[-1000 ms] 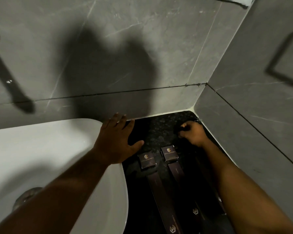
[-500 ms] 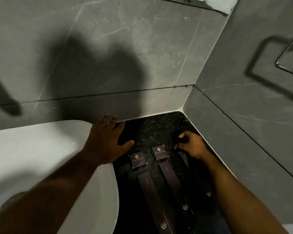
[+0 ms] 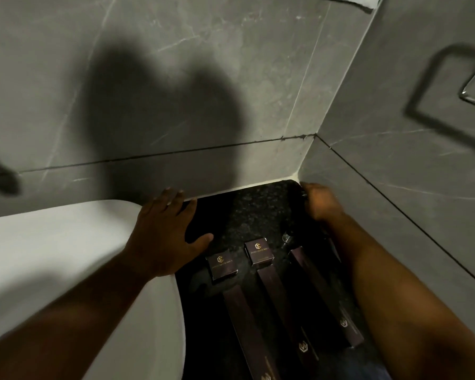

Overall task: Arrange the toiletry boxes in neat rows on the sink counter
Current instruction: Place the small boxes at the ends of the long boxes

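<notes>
Now we see the boxes laid out on the dark speckled surface [image 3: 261, 212], in the corner between the white basin [image 3: 66, 259] and the grey tiled wall [image 3: 395, 187]. Two small square boxes sit side by side but apart, the left one [image 3: 222, 267] a little nearer to us than the right one [image 3: 259, 253]. Behind each, towards us, runs a long box [image 3: 247, 325], with a second [image 3: 283, 305] and a third [image 3: 324, 294] roughly parallel.

Our left hand [image 3: 162, 234] lies flat with fingers spread, empty, half on the basin rim and half on the surface, thumb near the left small box without touching it. Our right hand [image 3: 320, 201] is curled at the far corner against the wall; whether its fingers hold anything we cannot tell (it is blurred and dark). A small dark object [image 3: 287, 238] lies at the head of the third long box; we cannot make it out.

The risk, as we judge it, is the right forearm: it passes just beside the third long box, and drawing it back carelessly could sweep that row askew. The left thumb could likewise nudge the left small box.

Each small box bears a gold emblem over a line of gold lettering, too blurred to read. The long boxes carry a gold crest near their near ends, also unreadable.
</notes>
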`<action>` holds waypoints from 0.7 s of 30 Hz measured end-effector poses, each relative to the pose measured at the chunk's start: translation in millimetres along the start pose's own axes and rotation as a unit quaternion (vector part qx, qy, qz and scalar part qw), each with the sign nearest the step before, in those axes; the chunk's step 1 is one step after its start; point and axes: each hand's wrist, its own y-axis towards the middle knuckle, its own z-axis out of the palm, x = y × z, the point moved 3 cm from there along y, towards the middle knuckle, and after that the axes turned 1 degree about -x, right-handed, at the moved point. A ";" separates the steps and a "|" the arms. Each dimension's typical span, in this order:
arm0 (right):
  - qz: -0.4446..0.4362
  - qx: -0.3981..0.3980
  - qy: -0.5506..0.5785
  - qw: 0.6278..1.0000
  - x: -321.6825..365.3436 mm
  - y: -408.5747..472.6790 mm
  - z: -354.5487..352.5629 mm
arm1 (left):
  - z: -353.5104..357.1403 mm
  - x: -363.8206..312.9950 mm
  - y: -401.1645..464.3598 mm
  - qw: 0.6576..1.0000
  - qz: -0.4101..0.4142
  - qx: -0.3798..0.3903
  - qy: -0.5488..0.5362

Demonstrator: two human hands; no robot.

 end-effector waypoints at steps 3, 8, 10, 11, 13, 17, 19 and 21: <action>0.030 0.091 -0.061 0.994 -7.2 24.3 26.4 | 2.0 1.3 -0.4 1.000 -0.007 -0.018 0.002; 0.114 0.073 0.023 0.990 -19.3 37.2 45.1 | 3.7 3.6 2.4 1.000 -0.005 -0.006 0.017; 0.105 0.058 0.032 0.992 -16.4 24.9 31.3 | 4.4 3.9 3.0 1.000 -0.008 -0.004 0.019; 0.102 0.058 0.048 0.992 -17.1 18.1 22.9 | 4.4 3.9 3.3 1.000 -0.008 -0.004 0.020; 0.085 0.032 0.069 0.993 -21.5 3.5 2.4 | 4.6 4.2 3.2 1.000 -0.006 -0.003 0.018; 0.130 -0.015 0.135 0.982 -37.1 -33.4 -25.7 | -0.3 1.2 2.0 1.000 -0.005 -0.013 0.004; 0.147 -0.016 0.167 0.975 -41.9 -48.1 -27.3 | -0.5 0.1 0.8 1.000 -0.010 -0.003 -0.002; 0.166 -0.014 0.211 0.963 -44.1 -58.1 -23.8 | -0.8 0.1 0.7 1.000 -0.009 -0.006 -0.007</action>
